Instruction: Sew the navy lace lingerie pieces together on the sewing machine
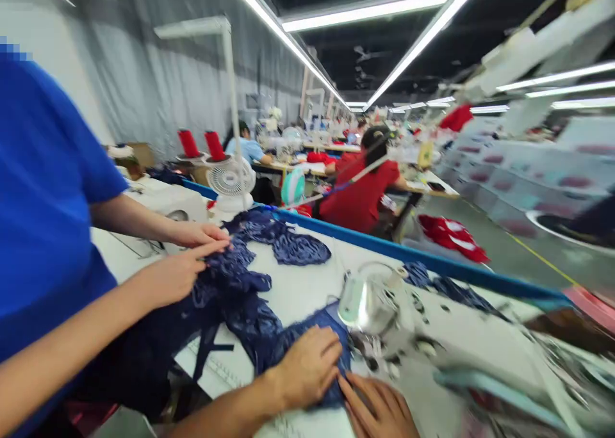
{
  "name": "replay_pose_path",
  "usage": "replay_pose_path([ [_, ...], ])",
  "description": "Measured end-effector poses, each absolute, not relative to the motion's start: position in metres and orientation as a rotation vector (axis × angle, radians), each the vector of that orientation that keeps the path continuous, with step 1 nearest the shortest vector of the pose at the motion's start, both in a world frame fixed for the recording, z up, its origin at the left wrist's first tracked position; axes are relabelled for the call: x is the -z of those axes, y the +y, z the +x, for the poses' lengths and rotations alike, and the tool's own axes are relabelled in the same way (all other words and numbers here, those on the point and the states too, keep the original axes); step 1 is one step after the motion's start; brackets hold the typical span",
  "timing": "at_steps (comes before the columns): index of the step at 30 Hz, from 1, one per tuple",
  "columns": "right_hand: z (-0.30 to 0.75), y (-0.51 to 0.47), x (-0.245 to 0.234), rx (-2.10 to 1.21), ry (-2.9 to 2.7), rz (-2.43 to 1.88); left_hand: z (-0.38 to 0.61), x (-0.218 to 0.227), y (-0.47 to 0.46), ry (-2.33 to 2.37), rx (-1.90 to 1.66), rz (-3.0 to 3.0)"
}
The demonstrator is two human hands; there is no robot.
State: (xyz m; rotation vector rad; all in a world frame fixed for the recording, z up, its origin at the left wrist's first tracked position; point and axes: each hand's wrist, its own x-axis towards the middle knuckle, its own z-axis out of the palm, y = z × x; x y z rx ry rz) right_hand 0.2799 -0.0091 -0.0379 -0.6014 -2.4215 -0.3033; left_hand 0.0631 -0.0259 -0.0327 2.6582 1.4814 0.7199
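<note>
A piece of navy blue lace-like fabric (307,328) lies on the white sewing table beside the head of a sewing machine (368,303). On top of this fabric rests my left hand (310,364), its fingers curled down together over it. My right hand (379,406) is just to the right, thumb and fingers pinching the fabric's near edge, next to my left fingertips. The needle area is partly hidden by the machine head. More navy fabric (225,271) is bunched in a heap running left from the piece under my hands.
A co-worker in a blue shirt (43,182) stands at the left, both hands on the heap. Beyond are a white fan (231,180), red thread cones (214,146) and a blue table edge (423,262). A person in red (355,191) sits farther off. Navy scraps (456,289) lie behind the machine.
</note>
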Motion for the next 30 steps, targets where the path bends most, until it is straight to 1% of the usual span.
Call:
replay_pose_path([
  [2, 0.281, -0.026, 0.03, 0.183, -2.437, -0.738, 0.062, 0.035, -0.027, 1.448, -0.73, 2.605],
  [5, 0.274, -0.038, 0.02, 0.082, -2.405, -0.804, 0.058, 0.04, -0.024, 1.388, -0.759, 2.569],
  [8, 0.27, -0.039, 0.019, 0.074, -2.386, -0.821, 0.056, 0.047, -0.022, 1.399, -0.771, 2.604],
  [12, 0.271, -0.037, 0.022, 0.091, -2.384, -0.82, 0.057, 0.047, -0.016, 1.468, -0.702, 2.677],
  [16, 0.273, -0.039, 0.019, 0.069, -2.389, -0.825, 0.06, 0.038, -0.01, 1.366, -0.658, 2.753],
  [20, 0.277, -0.041, 0.011, 0.001, -2.414, -0.855, 0.057, 0.035, -0.009, 1.273, -0.638, 2.71],
  [24, 0.279, -0.04, 0.009, -0.055, -2.432, -0.868, 0.054, 0.033, -0.008, 1.236, -0.661, 2.708],
  [30, 0.279, -0.038, 0.011, -0.091, -2.429, -0.911, 0.052, 0.031, -0.002, 1.212, -0.558, 2.688],
])
